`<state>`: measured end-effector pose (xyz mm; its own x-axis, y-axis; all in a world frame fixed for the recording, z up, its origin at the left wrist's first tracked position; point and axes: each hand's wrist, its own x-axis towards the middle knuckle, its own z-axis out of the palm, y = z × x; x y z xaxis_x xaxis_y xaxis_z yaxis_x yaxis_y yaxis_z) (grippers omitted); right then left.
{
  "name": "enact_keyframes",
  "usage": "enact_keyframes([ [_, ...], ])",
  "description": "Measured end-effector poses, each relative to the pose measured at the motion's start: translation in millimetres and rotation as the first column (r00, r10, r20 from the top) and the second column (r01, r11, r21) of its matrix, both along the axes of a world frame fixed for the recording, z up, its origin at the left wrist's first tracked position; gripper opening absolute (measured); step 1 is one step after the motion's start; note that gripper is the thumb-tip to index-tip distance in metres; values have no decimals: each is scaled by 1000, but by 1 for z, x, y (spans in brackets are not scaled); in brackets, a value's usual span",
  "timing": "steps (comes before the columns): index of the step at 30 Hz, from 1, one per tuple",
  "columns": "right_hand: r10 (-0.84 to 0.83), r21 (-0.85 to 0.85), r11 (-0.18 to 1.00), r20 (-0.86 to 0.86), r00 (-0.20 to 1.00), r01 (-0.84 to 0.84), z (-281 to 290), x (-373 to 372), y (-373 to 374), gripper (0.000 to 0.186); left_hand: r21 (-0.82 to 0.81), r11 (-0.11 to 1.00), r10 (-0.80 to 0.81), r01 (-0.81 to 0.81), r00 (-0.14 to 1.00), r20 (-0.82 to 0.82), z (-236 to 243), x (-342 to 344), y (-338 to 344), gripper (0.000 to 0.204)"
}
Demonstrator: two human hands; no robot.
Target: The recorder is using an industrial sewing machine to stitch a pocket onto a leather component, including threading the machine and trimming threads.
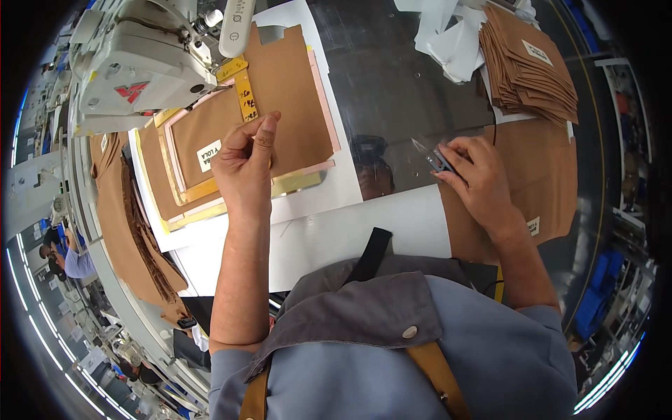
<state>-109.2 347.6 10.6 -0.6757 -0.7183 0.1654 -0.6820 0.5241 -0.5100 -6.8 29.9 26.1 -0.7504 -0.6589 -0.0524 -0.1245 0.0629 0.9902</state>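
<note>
My right hand (pixel 479 178) grips small thread snips (pixel 435 157), their pointed blades angled up and to the left over the dark tabletop. The fingers of my left hand (pixel 243 164) are pinched together, thumb and forefinger meeting; whatever they hold, if anything, is too small to make out. Below that hand lies a brown fabric piece (pixel 290 77) in a sewing template with yellow and pink edging strips (pixel 306 180), on a white sheet. A white label (pixel 208 155) sits on the fabric beside my left hand. The sewing machine head (pixel 143 66) stands over the template's far left part.
A stack of brown fabric pieces (pixel 528 70) rises at the far right, near crumpled white material (pixel 451 42). Another brown piece (pixel 539 178) lies under my right forearm. More brown pieces (pixel 122 217) hang along the left side. Dark tabletop (pixel 392 91) spans the middle.
</note>
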Motion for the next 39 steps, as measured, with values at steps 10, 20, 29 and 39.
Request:
enact_keyframes([
  [10,85,152,988,-384,920,-28,-15,5,-34,14,254,967,-10,21,999,-44,19,0,36,24],
  [20,290,-453,887,696,657,89,24,-1,-136,20,247,969,25,-6,997,-74,24,4,27,26],
  [29,367,-627,756,643,673,188,-5,5,-182,25,258,966,50,-32,997,-64,20,2,21,22],
  [39,384,-624,741,695,608,246,-6,0,-178,23,40,999,26,-24,999,-44,11,-2,17,16],
])
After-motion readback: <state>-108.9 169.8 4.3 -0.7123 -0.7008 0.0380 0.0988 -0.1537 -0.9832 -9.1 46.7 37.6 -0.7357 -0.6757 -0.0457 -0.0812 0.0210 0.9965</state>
